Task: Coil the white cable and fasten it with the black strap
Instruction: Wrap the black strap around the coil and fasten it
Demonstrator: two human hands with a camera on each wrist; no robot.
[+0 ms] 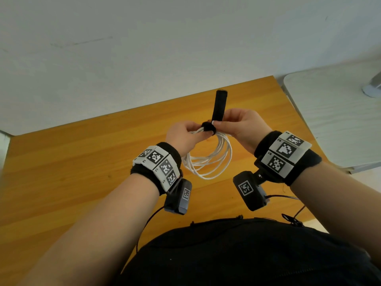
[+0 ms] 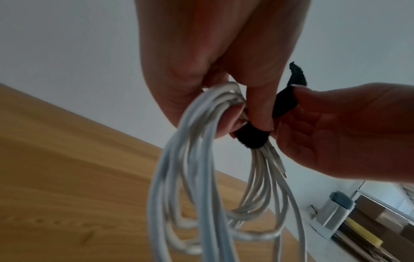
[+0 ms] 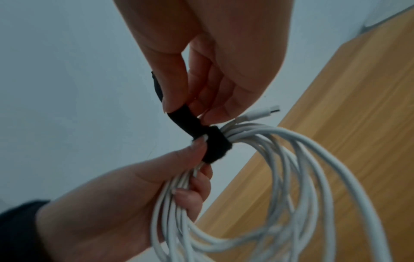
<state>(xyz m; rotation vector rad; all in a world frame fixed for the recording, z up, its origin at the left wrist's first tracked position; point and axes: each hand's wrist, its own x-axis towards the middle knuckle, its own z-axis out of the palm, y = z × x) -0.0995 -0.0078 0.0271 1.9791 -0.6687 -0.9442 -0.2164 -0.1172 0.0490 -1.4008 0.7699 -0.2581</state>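
Note:
The white cable (image 1: 214,159) hangs in several loops above the wooden table, held up in the air. My left hand (image 1: 185,135) grips the top of the coil (image 2: 201,159), its thumb pressing the black strap (image 1: 208,128) wound round the bundle (image 3: 216,145). My right hand (image 1: 241,124) pinches the strap's free tail (image 1: 220,106), which stands straight up. One cable plug (image 3: 266,113) sticks out beside the wrap, under my right fingers (image 3: 215,106); another plug (image 2: 281,166) points down.
The orange wooden table (image 1: 72,162) lies below the hands, against a pale wall. A white table (image 1: 340,120) with a metal foot stands at the right. Thin black wires (image 1: 292,219) trail near the table's front edge.

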